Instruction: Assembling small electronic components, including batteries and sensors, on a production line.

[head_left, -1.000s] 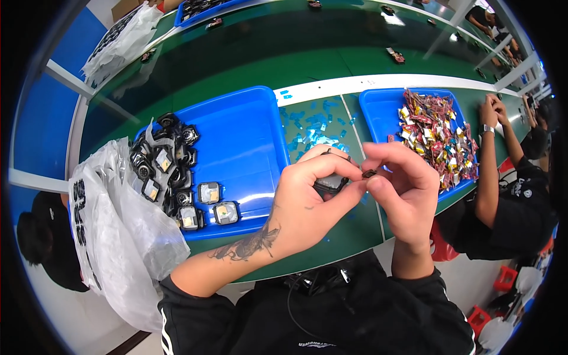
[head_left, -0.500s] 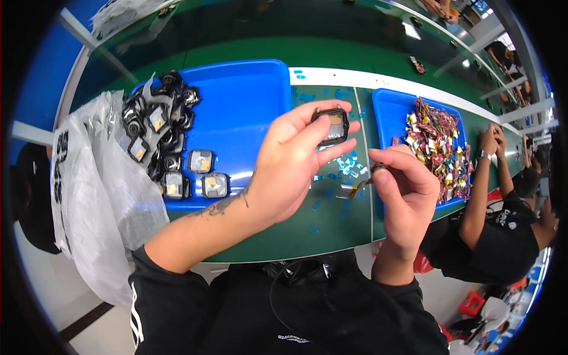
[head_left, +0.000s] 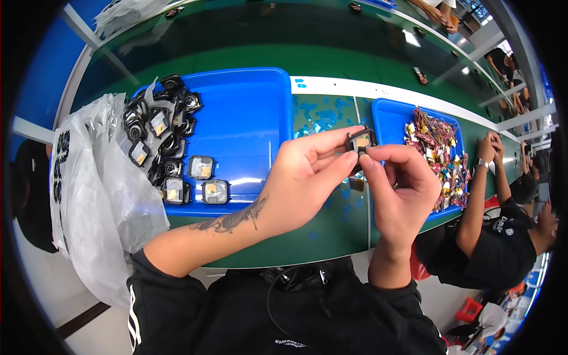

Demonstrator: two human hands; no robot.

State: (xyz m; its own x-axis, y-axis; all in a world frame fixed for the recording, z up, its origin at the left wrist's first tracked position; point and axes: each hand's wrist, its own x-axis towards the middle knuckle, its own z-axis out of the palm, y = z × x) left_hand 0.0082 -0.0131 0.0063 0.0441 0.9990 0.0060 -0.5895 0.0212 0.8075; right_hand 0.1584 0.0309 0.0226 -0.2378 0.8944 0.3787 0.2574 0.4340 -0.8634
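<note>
My left hand (head_left: pixel 307 183) grips a black square watch case (head_left: pixel 363 139) by its sides, thumb below and fingers behind it. The open-faced case shows a tan and grey inside. At its lower edge, my right hand (head_left: pixel 405 189) pinches a tiny dark part (head_left: pixel 362 151) between thumb and forefinger, touching or very close to the case. A dark yellowish flat piece (head_left: pixel 357 184) hangs below the fingertips; fingers hide how it joins the part. Two similar cases, one (head_left: pixel 201 167) behind the other (head_left: pixel 215 191), lie in the left blue tray (head_left: pixel 248 118).
More black watch cases (head_left: pixel 170 133) heap at that tray's left side, beside a clear plastic bag (head_left: pixel 89 201). Small blue film pieces (head_left: pixel 322 115) litter the green table. A right blue tray (head_left: pixel 384 115) holds red-wired parts (head_left: pixel 435 160). Another person's hands (head_left: pixel 492 148) work at right.
My left hand has shifted right and turned the watch case, bringing it against my right fingertips. The hands were apart before. The small part now meets the case's lower edge.
</note>
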